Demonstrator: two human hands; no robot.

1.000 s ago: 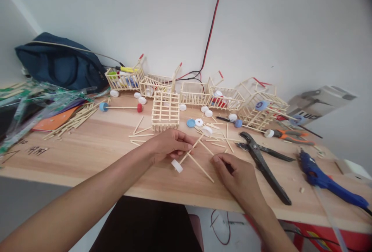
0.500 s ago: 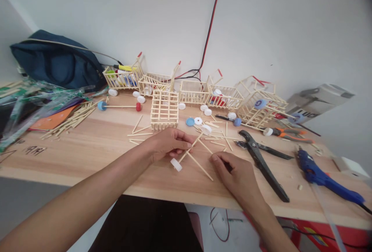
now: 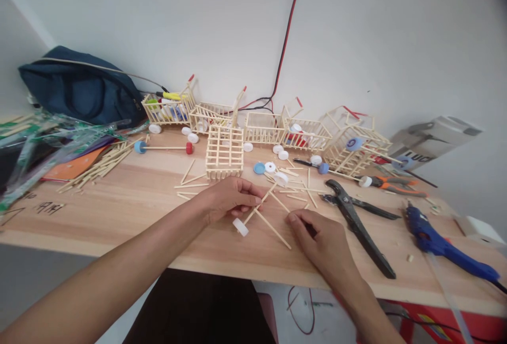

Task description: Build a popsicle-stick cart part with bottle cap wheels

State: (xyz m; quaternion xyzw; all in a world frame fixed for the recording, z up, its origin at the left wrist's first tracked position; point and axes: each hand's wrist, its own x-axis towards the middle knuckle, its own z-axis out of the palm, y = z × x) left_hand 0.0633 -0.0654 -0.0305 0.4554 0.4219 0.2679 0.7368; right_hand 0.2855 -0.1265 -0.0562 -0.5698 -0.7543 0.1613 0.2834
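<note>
Between my hands is a wheel axle (image 3: 251, 216), a thin wooden stick with a white bottle cap (image 3: 240, 226) at its near end and another white cap (image 3: 281, 178) at its far end. My left hand (image 3: 233, 196) is closed in a pinch around the axle's middle. Two thin sticks branch from the axle toward the right; the nearer stick (image 3: 273, 229) points free over the table. My right hand (image 3: 317, 230) pinches the end of the farther stick (image 3: 279, 201). Just beyond my left hand lies a stick-built basket (image 3: 224, 151).
Small stick-built carts (image 3: 168, 109) with cap wheels line the wall. Cut sticks (image 3: 192, 186) are scattered on the wooden table (image 3: 130, 217). To the right lie a black-handled cutter (image 3: 360, 233), orange-handled pliers (image 3: 400, 185) and a blue glue gun (image 3: 439, 243). A milk carton (image 3: 431, 143) leans behind.
Both hands keep their grips on the axle and stick, almost still. The whole view has shifted very slightly.
</note>
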